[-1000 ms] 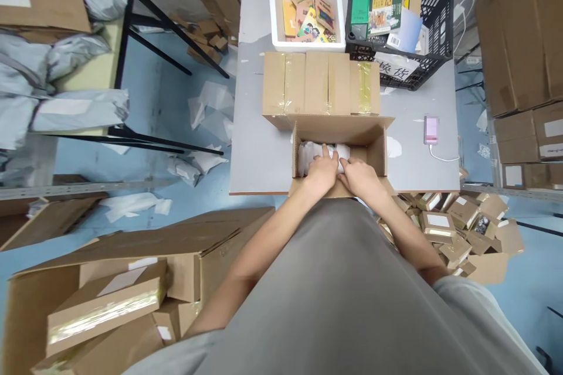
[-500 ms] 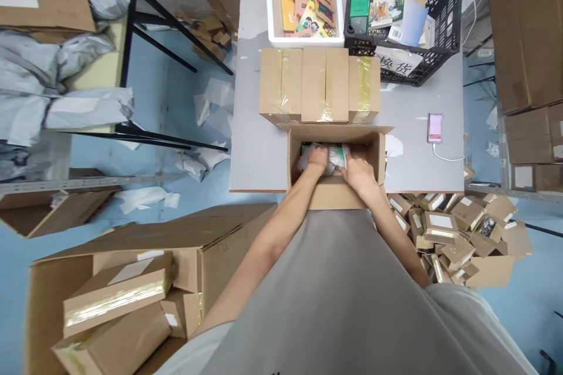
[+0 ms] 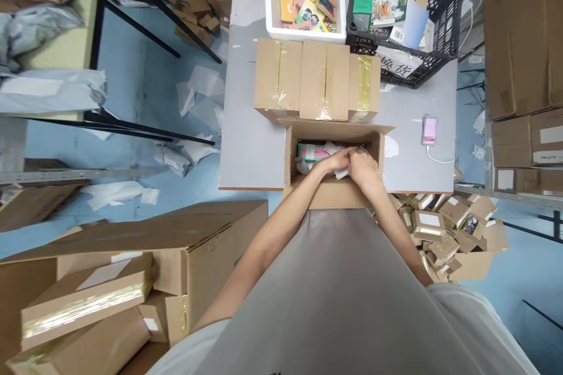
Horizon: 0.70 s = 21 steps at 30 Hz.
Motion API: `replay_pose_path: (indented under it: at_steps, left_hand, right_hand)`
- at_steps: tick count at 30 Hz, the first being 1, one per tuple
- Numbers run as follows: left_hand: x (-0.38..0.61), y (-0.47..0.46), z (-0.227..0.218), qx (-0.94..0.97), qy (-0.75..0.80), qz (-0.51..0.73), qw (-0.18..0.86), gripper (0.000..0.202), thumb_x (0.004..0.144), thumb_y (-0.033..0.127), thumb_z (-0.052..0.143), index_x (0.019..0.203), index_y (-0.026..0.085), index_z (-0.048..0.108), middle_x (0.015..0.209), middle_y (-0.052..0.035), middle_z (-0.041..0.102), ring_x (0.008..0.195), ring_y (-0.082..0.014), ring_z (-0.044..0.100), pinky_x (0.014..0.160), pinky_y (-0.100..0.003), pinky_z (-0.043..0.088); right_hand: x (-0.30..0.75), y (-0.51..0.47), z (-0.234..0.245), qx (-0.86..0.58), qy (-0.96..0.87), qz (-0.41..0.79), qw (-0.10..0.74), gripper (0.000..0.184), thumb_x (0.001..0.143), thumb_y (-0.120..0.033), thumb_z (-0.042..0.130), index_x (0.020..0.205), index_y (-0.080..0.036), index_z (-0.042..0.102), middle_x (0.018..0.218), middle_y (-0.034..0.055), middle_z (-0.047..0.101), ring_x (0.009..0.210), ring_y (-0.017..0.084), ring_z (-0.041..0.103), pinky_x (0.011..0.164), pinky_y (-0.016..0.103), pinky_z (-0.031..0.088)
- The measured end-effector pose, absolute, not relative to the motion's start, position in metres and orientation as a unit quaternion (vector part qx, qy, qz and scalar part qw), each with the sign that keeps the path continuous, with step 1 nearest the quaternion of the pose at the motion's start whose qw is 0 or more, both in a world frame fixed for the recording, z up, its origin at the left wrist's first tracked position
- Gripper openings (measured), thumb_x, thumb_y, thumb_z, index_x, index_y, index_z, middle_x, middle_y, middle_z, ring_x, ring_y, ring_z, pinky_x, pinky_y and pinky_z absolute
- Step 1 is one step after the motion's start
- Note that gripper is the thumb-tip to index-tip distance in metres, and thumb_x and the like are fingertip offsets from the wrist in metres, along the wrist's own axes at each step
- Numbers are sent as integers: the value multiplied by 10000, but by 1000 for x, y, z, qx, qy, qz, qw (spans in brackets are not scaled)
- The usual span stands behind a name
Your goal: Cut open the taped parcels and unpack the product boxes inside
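Biggest risk I see is that loose white wrap (image 3: 332, 147): it's crumpled and looks thin, so one hard tug at a bunched bit might rip it or pull it off the green-and-pink pack (image 3: 313, 152). The pack lies in the far left part of the open box (image 3: 338, 196), only partly covered, so I reckon lopsided pulling could leave that end bare. The other thing is the box itself — it sits right at the near edge of the surface (image 3: 250, 146), near flap poking out past it toward the grey clothing (image 3: 338, 281). Leaning on that flap could tip or drag it. Pushing too hard the other way might nudge the row of closed boxes (image 3: 324, 79) just beyond.

Pose-wise, both forearms reach in over the near side and angle toward each other. The left hand (image 3: 338, 159) is stretched out to the right, fingers meeting the right hand (image 3: 363, 165) in the right half of the box. The right hand looks curled, knuckles up. Both are in among the wrap, but the fingertips are hidden — can't tell whether either one is actually pinching it or just pressing down.
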<state>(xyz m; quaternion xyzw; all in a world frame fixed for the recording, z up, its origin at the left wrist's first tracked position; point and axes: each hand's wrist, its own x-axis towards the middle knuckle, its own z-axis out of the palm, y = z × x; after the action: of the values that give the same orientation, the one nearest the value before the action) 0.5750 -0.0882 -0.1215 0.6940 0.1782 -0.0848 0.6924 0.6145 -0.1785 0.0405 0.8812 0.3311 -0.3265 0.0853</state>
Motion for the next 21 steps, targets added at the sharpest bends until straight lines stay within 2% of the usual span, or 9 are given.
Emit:
replay_pose_path:
  at_steps: [4,7,10,13,16,18,21]
  left_hand:
    - [545,-64,-118,719,347,-4,602,477,975,152,655,1445,171,730,1423,-197,796,1410,-365,711,1287,-529,512]
    - [514,-49,-119,707,445,68,545,554,946,118,670,1497,168,695,1552,-224,712,1516,-408,648,1344,-570,468]
    - [494,-44,-125,658,472,133,570,616,916,85,678,1528,155,675,1609,-225,665,1547,-386,627,1378,-551,441]
    - [488,-44,-134,614,480,167,605,623,904,76,683,1521,162,678,1629,-216,648,1574,-356,605,1400,-544,416]
    - [489,-45,-142,587,480,181,626,645,900,78,678,1532,204,667,1641,-176,648,1590,-338,589,1412,-571,395]
    - [490,-46,-146,579,477,193,633,660,908,70,658,1550,225,654,1646,-149,652,1586,-329,590,1412,-578,392]
    - [491,-47,-148,568,476,199,641,657,911,53,646,1543,230,666,1626,-133,675,1588,-326,587,1420,-565,382]
  right_hand:
    - [617,-151,36,871,393,-287,66,485,1121,-60,429,1535,-99,679,1454,258,761,1429,308,713,1154,395,583]
    - [621,-116,15,829,454,-319,72,415,1145,-120,470,1487,-107,706,1481,256,755,1424,319,719,1162,404,575]
    - [620,-84,-21,772,500,-378,104,405,1151,-185,538,1521,-146,698,1541,215,748,1419,308,723,1148,380,576]
    - [615,-76,-56,759,510,-386,120,420,1146,-194,563,1547,-194,688,1592,175,724,1444,294,697,1181,386,563]
    - [615,-94,-78,769,504,-367,141,492,1152,-209,558,1641,-172,595,1679,231,626,1499,320,646,1238,454,535]
    - [618,-110,-85,781,490,-352,160,593,1132,-219,601,1703,-96,497,1693,308,572,1514,349,632,1240,479,534]
    - [622,-125,-91,797,466,-337,184,701,1081,-182,650,1714,25,430,1631,397,584,1501,396,639,1195,491,560]
